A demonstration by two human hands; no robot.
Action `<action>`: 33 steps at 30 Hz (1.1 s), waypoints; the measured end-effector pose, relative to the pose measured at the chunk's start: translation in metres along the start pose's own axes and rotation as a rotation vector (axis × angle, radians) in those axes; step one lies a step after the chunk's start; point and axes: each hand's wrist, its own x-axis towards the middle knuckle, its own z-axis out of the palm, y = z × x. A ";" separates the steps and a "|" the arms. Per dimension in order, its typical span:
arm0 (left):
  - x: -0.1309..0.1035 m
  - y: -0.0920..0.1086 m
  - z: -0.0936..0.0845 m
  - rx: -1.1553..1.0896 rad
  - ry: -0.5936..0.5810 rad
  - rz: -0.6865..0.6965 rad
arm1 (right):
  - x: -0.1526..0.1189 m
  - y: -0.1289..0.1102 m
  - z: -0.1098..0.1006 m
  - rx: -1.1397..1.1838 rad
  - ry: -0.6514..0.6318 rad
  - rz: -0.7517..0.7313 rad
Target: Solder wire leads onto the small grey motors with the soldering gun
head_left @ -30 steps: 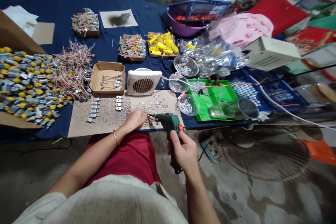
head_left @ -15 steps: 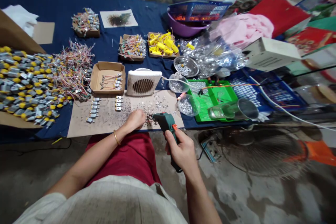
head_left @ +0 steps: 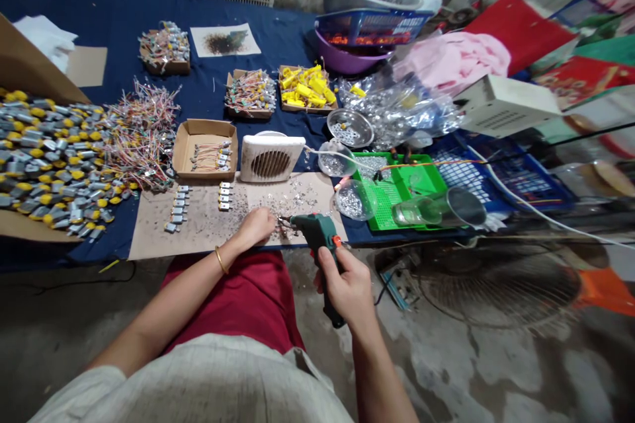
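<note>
My right hand (head_left: 347, 284) is wrapped around the grip of a dark green soldering gun (head_left: 320, 232) with orange-red parts. Its thin tip points left, close to the fingertips of my left hand (head_left: 256, 226). That left hand is closed near the front edge of the cardboard sheet (head_left: 213, 228); whatever its fingers hold is hidden. Two short rows of small silver motors lie on the sheet, a left row (head_left: 178, 208) and a right row (head_left: 225, 196). Metal bits are scattered over the cardboard around the tip.
Behind the sheet stand a white vented fan (head_left: 270, 162) and a cardboard box (head_left: 181, 145) of wired motors. Loose motors (head_left: 59, 165) heap at left. Bowls of small metal parts (head_left: 354, 201) and a green basket (head_left: 381, 205) sit at right. A floor fan (head_left: 501, 284) is below.
The soldering gun and my right hand have shifted slightly to the right and down in view. My left hand stays nearly in place. The camera view has tilted a little.
</note>
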 end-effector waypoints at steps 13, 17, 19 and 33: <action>0.001 -0.001 0.000 -0.017 0.003 0.008 | 0.003 -0.008 0.003 -0.007 0.016 -0.045; 0.001 -0.001 0.001 -0.015 -0.007 0.013 | 0.003 -0.010 0.005 -0.063 0.007 -0.062; 0.001 -0.001 0.000 -0.015 -0.009 0.014 | 0.003 -0.011 0.005 -0.085 0.000 -0.075; 0.003 -0.006 0.005 -0.116 -0.038 0.017 | -0.009 -0.010 -0.011 0.016 0.107 0.033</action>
